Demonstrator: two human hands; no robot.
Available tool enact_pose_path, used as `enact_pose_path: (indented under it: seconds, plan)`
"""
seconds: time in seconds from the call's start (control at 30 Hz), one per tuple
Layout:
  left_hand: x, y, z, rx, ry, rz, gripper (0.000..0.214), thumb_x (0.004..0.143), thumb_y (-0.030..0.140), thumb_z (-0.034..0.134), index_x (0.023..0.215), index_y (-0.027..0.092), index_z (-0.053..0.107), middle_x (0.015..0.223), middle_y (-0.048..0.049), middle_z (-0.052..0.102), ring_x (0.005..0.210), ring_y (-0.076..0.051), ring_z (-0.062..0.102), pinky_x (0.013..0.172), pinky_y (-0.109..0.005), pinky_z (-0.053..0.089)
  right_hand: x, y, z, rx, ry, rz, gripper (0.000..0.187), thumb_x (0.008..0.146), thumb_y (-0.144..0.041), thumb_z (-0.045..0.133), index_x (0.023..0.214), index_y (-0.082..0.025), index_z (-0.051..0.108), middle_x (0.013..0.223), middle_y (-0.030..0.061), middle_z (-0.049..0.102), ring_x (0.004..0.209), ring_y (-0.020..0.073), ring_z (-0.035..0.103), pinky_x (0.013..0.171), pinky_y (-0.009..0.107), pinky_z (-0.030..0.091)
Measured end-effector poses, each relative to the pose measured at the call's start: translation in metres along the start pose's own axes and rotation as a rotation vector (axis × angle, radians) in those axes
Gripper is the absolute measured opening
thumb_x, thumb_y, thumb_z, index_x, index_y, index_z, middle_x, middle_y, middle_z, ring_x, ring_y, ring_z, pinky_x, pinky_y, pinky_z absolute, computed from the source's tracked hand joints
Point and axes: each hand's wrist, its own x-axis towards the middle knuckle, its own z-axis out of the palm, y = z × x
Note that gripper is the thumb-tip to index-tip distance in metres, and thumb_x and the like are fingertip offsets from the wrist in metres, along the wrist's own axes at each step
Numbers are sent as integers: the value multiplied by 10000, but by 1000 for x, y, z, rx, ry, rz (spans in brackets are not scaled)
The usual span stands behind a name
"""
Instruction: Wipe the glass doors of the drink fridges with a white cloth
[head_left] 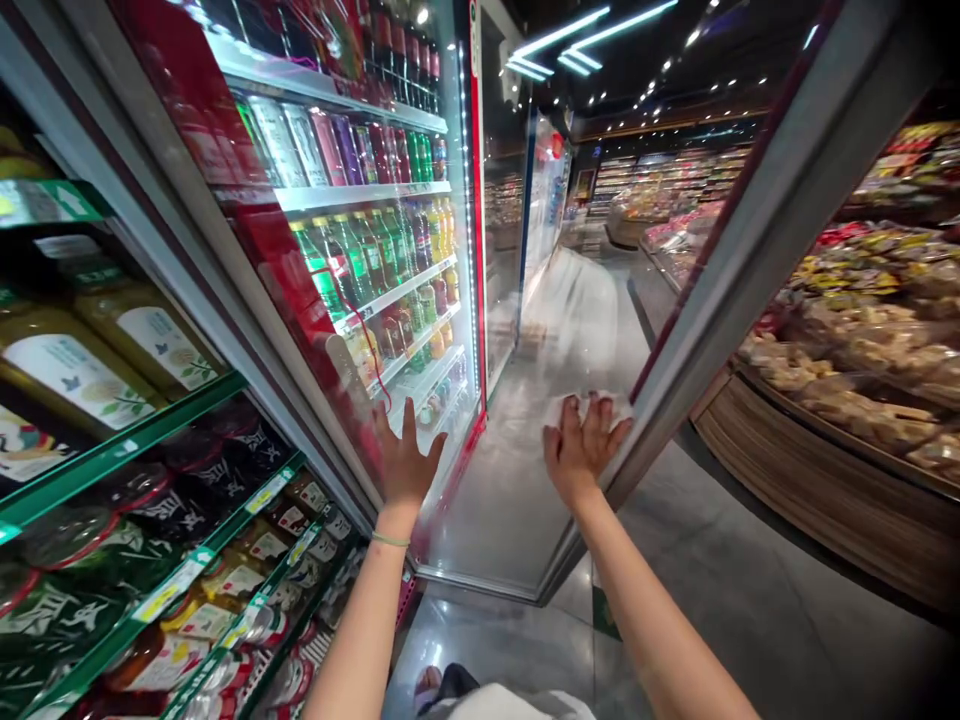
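Note:
A glass door (517, 500) in a grey metal frame stands swung open before me. My left hand (407, 455) is at the left part of the pane, its fingers spread and nothing in them. Near the right frame bar, my right hand (583, 450) presses a thin whitish cloth (622, 403) to the glass with bent fingers. Most of the cloth is hidden under that hand. Pale blurred streaks show on or through the pane above it.
Behind the glass is a lit drinks cooler (375, 190) with bottles and cans. Shelves of bottles (90, 350) run close along my left. A curved wooden display (810, 480) with packaged food stands at right. My foot (427, 685) shows below on the shiny floor.

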Motion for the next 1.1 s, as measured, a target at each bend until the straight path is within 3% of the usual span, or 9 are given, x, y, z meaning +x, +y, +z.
enact_pose_path:
  seconds: [0.1,0.27,0.33,0.47,0.67,0.83,0.9,1.0,1.1]
  plan:
    - [6,-21,-5,14,8,-32,860,902,490,695,1616,232,291,1710,-215,42,1591,-429,34,1220,-668,245,10,-21,20,-70,-40,36,561,982,-357,489,1529,-232,492,1594,171,461,1542,384,311,1222,712,126]
    - [10,-56,-2,49,48,15,851,864,516,735,1582,236,375,1686,-208,130,1578,-443,95,1223,-669,237,-10,-50,39,-70,-183,-362,396,993,-325,506,1358,-391,646,1400,-7,670,1495,219,406,1294,473,69]
    - [13,-69,-4,57,63,14,837,856,513,744,1567,232,403,1675,-208,153,1574,-448,104,1221,-672,240,-8,-56,45,-67,-163,-328,409,982,-299,523,1368,-359,644,1418,17,656,1501,222,396,1295,468,100]
    - [21,-92,-11,71,76,8,815,855,513,745,1546,209,438,1659,-227,164,1570,-458,105,1220,-675,244,5,-79,65,-50,-66,-51,489,978,-304,505,1451,-207,579,1554,158,513,1553,319,300,1265,609,143]
    - [28,-105,-15,106,90,92,781,886,405,735,1571,261,390,1661,-208,147,1568,-437,152,1222,-651,283,-2,-107,91,108,-156,-360,505,944,-231,573,1413,-415,597,1489,-13,606,1504,205,397,1304,480,65]
    - [28,-111,-16,154,99,132,777,907,332,716,1591,287,350,1656,-209,180,1562,-437,177,1206,-660,315,8,-131,104,79,-54,-62,573,960,-276,559,1529,-233,500,1596,146,470,1561,337,285,1274,629,101]
    - [27,-116,-16,154,96,128,807,919,325,699,1615,275,295,1638,-219,237,1558,-430,202,1200,-655,334,11,-147,106,111,-75,-151,554,958,-282,581,1507,-238,525,1585,126,491,1570,313,270,1286,606,93]
    - [26,-125,-18,148,91,133,879,940,323,671,1650,212,165,1583,-250,342,1539,-399,279,1193,-621,374,13,-164,107,143,-114,-391,457,956,-279,613,1410,-328,611,1493,19,606,1528,220,369,1315,503,84]
    - [26,-132,-24,137,82,139,844,962,275,630,1652,200,149,1552,-247,395,1513,-367,348,1179,-583,417,16,-175,111,115,-109,-368,439,965,-281,611,1400,-335,622,1469,21,628,1488,219,436,1316,497,74]
